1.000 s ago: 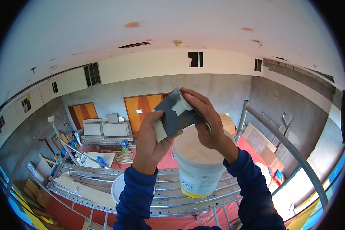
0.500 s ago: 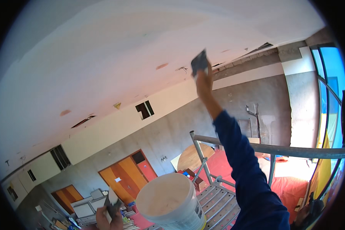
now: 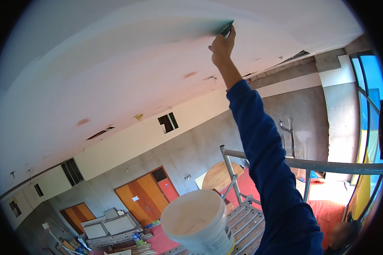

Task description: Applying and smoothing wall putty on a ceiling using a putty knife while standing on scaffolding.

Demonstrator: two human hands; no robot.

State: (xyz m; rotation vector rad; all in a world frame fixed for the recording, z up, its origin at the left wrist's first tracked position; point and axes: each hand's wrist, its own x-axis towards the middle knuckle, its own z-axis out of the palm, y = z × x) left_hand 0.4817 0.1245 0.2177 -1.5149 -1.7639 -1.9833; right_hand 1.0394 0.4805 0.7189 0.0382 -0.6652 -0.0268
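Note:
My right arm in a dark blue sleeve stretches up to the ceiling (image 3: 127, 63). In my right hand (image 3: 222, 47) is a putty knife (image 3: 227, 29), its dark, wide blade tilted against the ceiling surface. A darker shadow lies on the ceiling beside the blade. Below the arm stands a white plastic bucket (image 3: 223, 238), its inside smeared with pale residue, on the slatted metal platform (image 3: 247, 223). My left hand is out of view.
A grey metal guard rail (image 3: 336, 166) crosses at right, next to tall windows (image 3: 372, 106). Openings and hanging wires mark the ceiling's far side. Far below are wooden doors (image 3: 142, 197), stacked panels (image 3: 110, 227) and a round wooden board (image 3: 221, 175). A blurred dark shape (image 3: 347, 233) sits lower right.
My right hand has risen with the putty knife, bringing the blade to the ceiling. My left hand, earlier at the lower left with a flat-bladed tool, has dropped out of view.

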